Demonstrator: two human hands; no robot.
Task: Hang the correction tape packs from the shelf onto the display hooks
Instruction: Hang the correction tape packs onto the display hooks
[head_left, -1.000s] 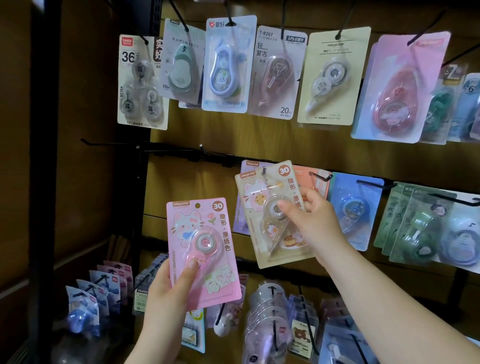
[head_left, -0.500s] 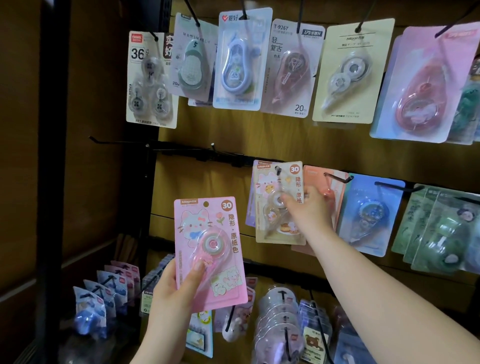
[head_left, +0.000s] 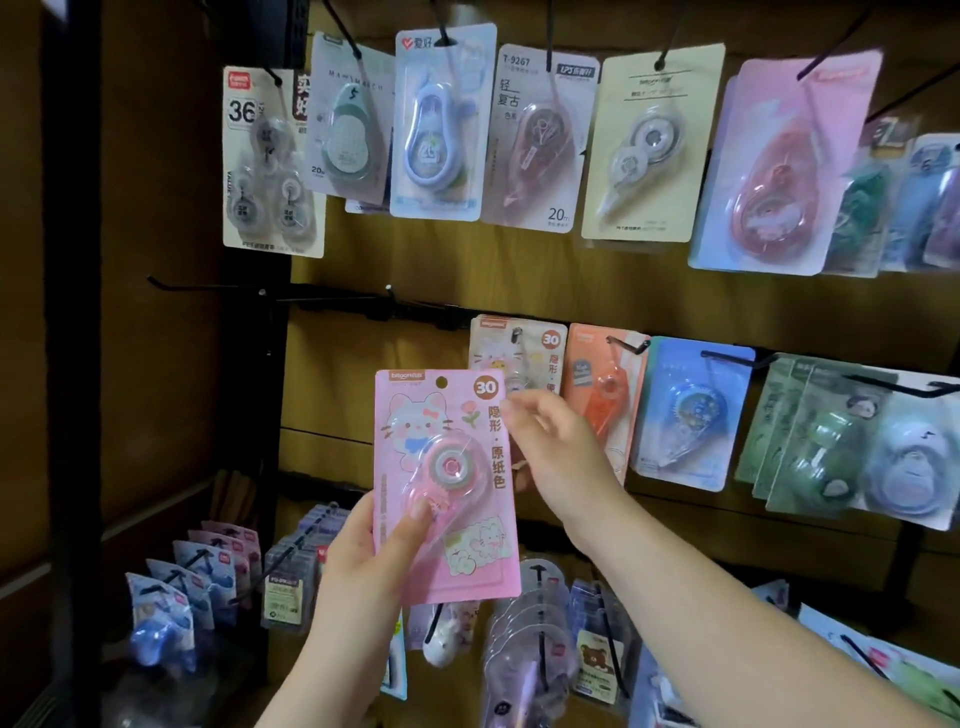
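- Two hands act on one pink pack (head_left: 447, 486), held in front of the middle row of the display board (head_left: 363, 260), below the left end of its black rail (head_left: 363, 306). The left hand (head_left: 363, 551) pinches the lower left edge of the card, thumb pressed on the blister. The right hand (head_left: 550, 452) is loosely curled at the upper right edge; whether its fingertips grip the card cannot be told.
- Largest risk: a drop. The grip sits low and to one side, so the card could pivot or slip if the right hand pulls before it has a firm hold.
- Next risk: a missed hook. The hang hole (head_left: 441, 383) is small, and the bare hooks (head_left: 260, 293) on the rail are thin, dark and hard to separate from the shadow. A tilted card would likely strike the hook tip and bend or tear at the hole.
- Lesser risk: disturbing neighbours. The cream pack (head_left: 514, 358) hangs just behind the right hand, with the orange pack (head_left: 602, 384) beside it; a careless sweep could swing or unseat either.
- Smallest risk: mis-sorting, should the pink pack go on a hook meant for another design.
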